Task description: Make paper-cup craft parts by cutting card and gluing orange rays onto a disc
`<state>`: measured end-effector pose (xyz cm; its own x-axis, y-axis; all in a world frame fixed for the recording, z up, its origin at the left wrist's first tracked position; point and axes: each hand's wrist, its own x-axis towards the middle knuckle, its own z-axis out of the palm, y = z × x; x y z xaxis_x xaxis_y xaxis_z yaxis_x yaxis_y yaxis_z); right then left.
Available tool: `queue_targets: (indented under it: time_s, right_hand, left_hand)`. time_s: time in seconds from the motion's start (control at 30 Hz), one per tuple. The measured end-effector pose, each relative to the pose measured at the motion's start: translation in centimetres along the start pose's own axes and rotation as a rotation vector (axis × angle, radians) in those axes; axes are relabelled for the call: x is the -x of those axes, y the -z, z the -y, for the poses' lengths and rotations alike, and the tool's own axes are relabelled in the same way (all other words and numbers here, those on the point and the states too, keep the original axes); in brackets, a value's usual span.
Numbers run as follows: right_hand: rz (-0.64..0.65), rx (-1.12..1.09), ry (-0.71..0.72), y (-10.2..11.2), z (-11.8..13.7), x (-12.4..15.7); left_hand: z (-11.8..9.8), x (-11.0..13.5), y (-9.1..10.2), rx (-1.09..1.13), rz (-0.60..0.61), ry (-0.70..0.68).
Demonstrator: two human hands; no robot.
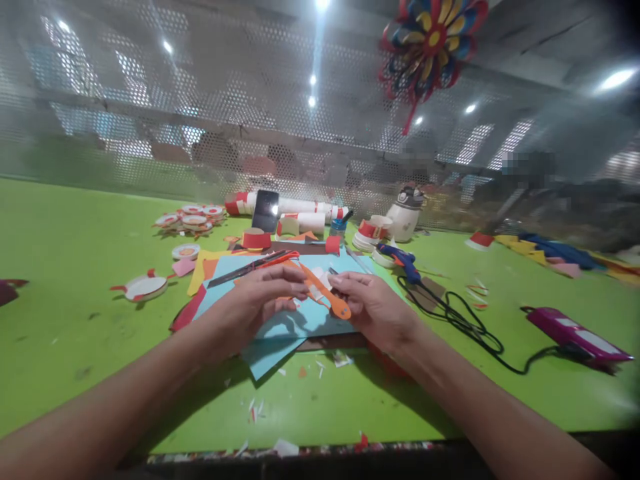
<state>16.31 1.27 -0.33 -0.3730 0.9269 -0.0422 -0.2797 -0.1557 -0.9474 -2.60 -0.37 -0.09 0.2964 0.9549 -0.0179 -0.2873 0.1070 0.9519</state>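
Observation:
My left hand (260, 297) and my right hand (373, 303) meet over a sheet of light blue paper (300, 323) on the green table (75, 267). Both hands have their fingers curled and pinched together around a small pale paper piece (320, 279) held between them. Orange-handled scissors (327, 293) lie on the blue sheet just under the fingertips, touching or nearly touching my right hand. A dark ruler or knife with a red pen (260, 263) rests behind my left hand.
A blue glue gun (400, 257) with a black cord (465, 323) lies to the right, near a pink device (575, 333). Paper cups, rolls (300, 207) and a white jar (405, 213) stand at the back. Paper scraps litter the front edge. A pinwheel (433, 40) hangs above.

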Motion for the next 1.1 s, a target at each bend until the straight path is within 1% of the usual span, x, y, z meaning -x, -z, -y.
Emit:
queue_targets:
  time_s: [0.13,0.33,0.4,0.47,0.53,0.57,0.6,0.67,0.7,0.73,0.77,0.8,0.83,0.9,1.0,1.1]
  right_hand:
    - [-0.006,-0.028,0.001,-0.2,-0.2,0.2]
    - [-0.001,-0.025,0.028,-0.6,-0.9,0.4]
    - [-0.014,0.022,0.046,-0.5,-0.7,0.3]
    - [-0.054,0.091,0.074,-0.1,-0.1,0.1]
    - [-0.107,0.235,0.107,0.6,1.0,0.0]
    - [-0.127,0.369,0.131,1.2,1.6,0.2]
    - [-0.134,0.581,0.154,1.8,2.2,0.4]
    - [-0.083,1.140,0.191,3.3,3.1,1.2]
    - [-0.085,1.390,0.210,4.0,3.4,1.8]
    - [-0.078,1.587,0.200,4.8,3.4,2.5]
    - [-0.047,1.734,0.152,5.4,3.3,3.1]
    - [0.006,1.825,0.092,6.0,3.1,3.7]
    - [0.038,1.866,0.046,6.4,2.8,4.2]
    - [0.042,1.900,-0.010,6.8,2.2,4.8]
    - [-0.008,1.884,-0.077,6.7,1.7,4.5]
    - [-0.067,1.813,-0.148,6.5,1.7,3.8]
  left_hand:
    - [0.8,-0.1,-0.4,-0.004,0.062,0.025]
    - [1.0,0.0,-0.5,-0.002,0.005,-0.005]
    - [0.8,0.0,-0.5,-0.007,-0.015,-0.009]
    - [0.4,0.1,-0.4,-0.012,-0.033,-0.014]
    - [-0.1,0.2,-0.2,-0.004,-0.051,-0.018]
    - [-0.3,0.2,-0.1,0.005,-0.060,-0.024]
    - [-0.5,0.2,0.0,0.017,-0.065,-0.034]
    - [-0.9,0.1,0.3,0.038,-0.066,-0.067]
    - [-1.0,0.0,0.4,0.044,-0.065,-0.085]
    - [-1.1,-0.1,0.5,0.048,-0.063,-0.096]
    - [-1.1,-0.1,0.7,0.050,-0.061,-0.096]
    - [-1.1,-0.2,0.7,0.050,-0.061,-0.088]
    - [-1.1,-0.2,0.8,0.052,-0.060,-0.077]
    - [-1.0,-0.3,0.9,0.057,-0.056,-0.048]
    - [-1.0,-0.4,1.0,0.058,-0.074,-0.031]
    - [-1.0,-0.6,1.1,0.052,-0.117,-0.043]
